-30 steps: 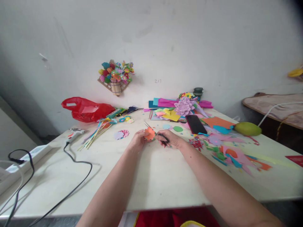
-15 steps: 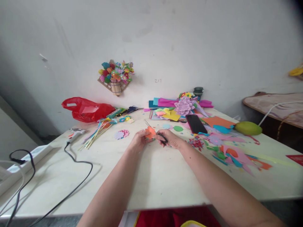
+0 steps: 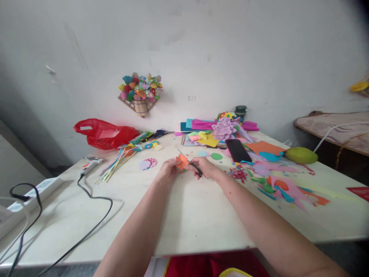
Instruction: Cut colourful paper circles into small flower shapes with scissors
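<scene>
Over the middle of the table my left hand [image 3: 170,170] is closed on an orange flower cutout [image 3: 182,161] with a scalloped edge. My right hand [image 3: 205,167] grips black-handled scissors [image 3: 196,169], whose blades point away from me and run partly behind the flower. Whether the blades touch the flower I cannot tell. Left of my hands lie pale purple and pink-patterned flower cutouts [image 3: 148,164]. Just beyond my right hand is a green oval piece [image 3: 216,156], and to its right a heap of red scraps [image 3: 239,174].
A glue gun [image 3: 93,166] with a black cord lies left, near a white power strip [image 3: 40,192]. A red plastic bag [image 3: 106,134] and paper strips [image 3: 118,165] sit behind. On the right are a phone [image 3: 238,151], coloured scraps [image 3: 285,188] and a yellow-green oval object [image 3: 301,155].
The orange flower looks slightly turned between my hands, and the scissors have shifted a little. My grip on both stays the same, while the whole view has moved slightly.
</scene>
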Demonstrator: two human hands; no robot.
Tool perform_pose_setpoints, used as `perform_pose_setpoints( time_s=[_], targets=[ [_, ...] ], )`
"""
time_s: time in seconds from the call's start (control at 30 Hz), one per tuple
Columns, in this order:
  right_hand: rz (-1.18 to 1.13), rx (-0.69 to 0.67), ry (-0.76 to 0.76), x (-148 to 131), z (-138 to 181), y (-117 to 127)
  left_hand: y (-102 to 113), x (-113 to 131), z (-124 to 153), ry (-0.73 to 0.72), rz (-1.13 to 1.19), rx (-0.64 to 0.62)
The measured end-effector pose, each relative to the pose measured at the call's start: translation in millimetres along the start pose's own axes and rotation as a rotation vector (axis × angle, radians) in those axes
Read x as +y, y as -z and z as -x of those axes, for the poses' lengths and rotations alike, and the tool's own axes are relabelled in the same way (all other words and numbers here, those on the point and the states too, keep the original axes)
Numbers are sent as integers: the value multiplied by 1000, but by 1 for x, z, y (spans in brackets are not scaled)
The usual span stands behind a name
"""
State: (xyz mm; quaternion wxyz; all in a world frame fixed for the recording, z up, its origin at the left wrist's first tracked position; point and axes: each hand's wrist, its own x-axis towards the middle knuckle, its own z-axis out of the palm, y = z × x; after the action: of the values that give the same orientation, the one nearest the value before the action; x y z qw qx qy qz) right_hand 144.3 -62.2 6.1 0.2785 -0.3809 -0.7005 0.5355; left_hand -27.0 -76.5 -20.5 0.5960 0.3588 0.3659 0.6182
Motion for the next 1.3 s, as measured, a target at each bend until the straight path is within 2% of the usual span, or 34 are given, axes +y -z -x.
perform_pose_setpoints(
  time_s=[0.2, 0.3, 0.43, 0.57, 0.73, 0.87, 1.03, 1.17, 1.3],
  targets=[
    [-71, 141, -28, 1, -4, 2, -2, 3, 2, 5, -59, -8],
    [-123, 216, 7, 6, -7, 10, -3, 4, 4, 9, -83, -28],
    [-157, 240, 61, 12, -11, 20, -2, 3, 4, 14, -109, -53],
    [-181, 185, 87, 14, -10, 25, 0, 1, 3, 18, -142, -59],
    [-136, -50, 165, 17, -7, 28, 1, 1, 4, 23, -133, -85],
    [-83, -181, 149, 20, -7, 30, 0, 2, 5, 21, -104, -108],
    [-45, -262, 113, 18, -5, 30, 0, 3, 5, 18, -63, -112],
    [-56, -227, 112, 16, -4, 30, -1, 3, 6, 23, -82, -102],
    [-145, -39, 155, 14, -5, 30, -1, 3, 7, 32, -152, -113]
  ],
)
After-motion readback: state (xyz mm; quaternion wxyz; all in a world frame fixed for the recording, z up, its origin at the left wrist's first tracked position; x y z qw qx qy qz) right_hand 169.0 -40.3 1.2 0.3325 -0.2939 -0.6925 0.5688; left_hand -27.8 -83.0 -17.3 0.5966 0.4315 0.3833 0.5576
